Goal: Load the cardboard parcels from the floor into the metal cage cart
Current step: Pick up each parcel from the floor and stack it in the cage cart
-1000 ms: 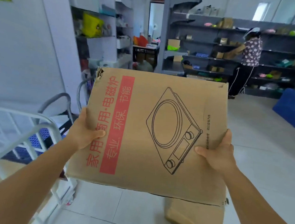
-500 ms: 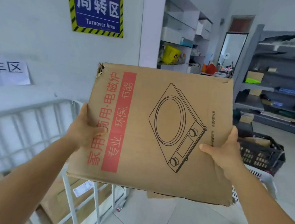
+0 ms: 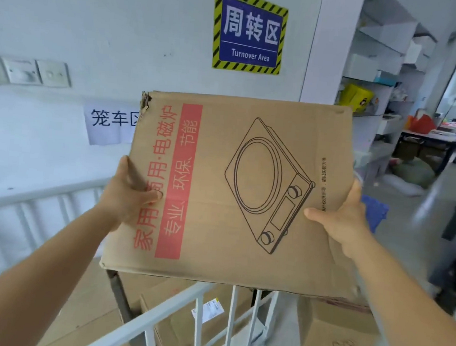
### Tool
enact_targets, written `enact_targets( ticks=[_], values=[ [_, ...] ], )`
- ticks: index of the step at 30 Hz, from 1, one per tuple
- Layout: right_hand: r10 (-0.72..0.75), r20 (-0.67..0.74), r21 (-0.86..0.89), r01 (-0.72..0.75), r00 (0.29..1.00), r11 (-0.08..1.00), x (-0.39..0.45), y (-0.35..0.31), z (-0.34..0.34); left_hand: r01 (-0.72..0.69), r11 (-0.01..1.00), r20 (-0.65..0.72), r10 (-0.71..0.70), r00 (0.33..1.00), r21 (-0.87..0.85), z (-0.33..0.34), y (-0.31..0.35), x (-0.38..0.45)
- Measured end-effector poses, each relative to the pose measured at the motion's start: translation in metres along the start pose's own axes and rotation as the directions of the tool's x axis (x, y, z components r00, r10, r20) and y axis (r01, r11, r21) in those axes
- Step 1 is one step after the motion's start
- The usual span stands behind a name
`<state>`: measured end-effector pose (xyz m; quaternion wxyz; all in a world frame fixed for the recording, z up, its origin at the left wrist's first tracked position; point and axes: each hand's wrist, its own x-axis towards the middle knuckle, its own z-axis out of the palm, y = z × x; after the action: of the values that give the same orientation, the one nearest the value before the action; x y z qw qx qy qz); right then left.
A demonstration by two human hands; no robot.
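Above the cage cart's near rail, the flat parcel hangs level, its long axis running across the rail, gripped at its 2 side edges by the left hand and right hand. Parcels already loaded lie directly beneath it; lowering forward past the rail looks like the next move.

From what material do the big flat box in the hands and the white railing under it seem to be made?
The big flat brown box looks like matte corrugated cardboard: the top-left corner is torn and frayed, and the faces show creases and red print. The white barred railing looks like painted metal tube: smooth rounded bars with a slight sheen. The paint hides the metal itself, so this is a likely reading only.
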<state>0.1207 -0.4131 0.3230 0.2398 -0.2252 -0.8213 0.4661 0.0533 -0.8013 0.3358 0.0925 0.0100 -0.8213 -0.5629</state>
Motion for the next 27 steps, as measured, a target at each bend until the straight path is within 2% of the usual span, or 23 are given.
enact_targets(
  ticks=[7,12,18,23,27],
  values=[
    [-0.067,0.19,0.03,0.063,0.98,0.998,0.031,-0.04,0.107,0.112,0.994,-0.144,-0.108,0.984,0.019,-0.059,-0.048,0.04],
    [-0.085,0.306,-0.009,0.092,0.948,0.996,0.066,-0.047,0.178,0.197,0.979,-0.262,-0.177,0.949,0.055,-0.073,-0.085,0.067],
    [-0.086,0.44,-0.022,0.106,0.894,0.994,0.142,-0.036,0.27,0.318,0.946,-0.359,-0.275,0.892,0.067,-0.055,-0.122,0.12],
    [-0.024,0.581,-0.067,0.077,0.814,0.995,0.206,-0.011,0.34,0.438,0.897,-0.395,-0.379,0.837,0.068,-0.018,-0.151,0.166],
    [0.035,0.645,-0.116,0.053,0.763,0.992,0.246,0.012,0.392,0.544,0.839,-0.42,-0.482,0.769,0.033,0.009,-0.184,0.191]
  ],
)
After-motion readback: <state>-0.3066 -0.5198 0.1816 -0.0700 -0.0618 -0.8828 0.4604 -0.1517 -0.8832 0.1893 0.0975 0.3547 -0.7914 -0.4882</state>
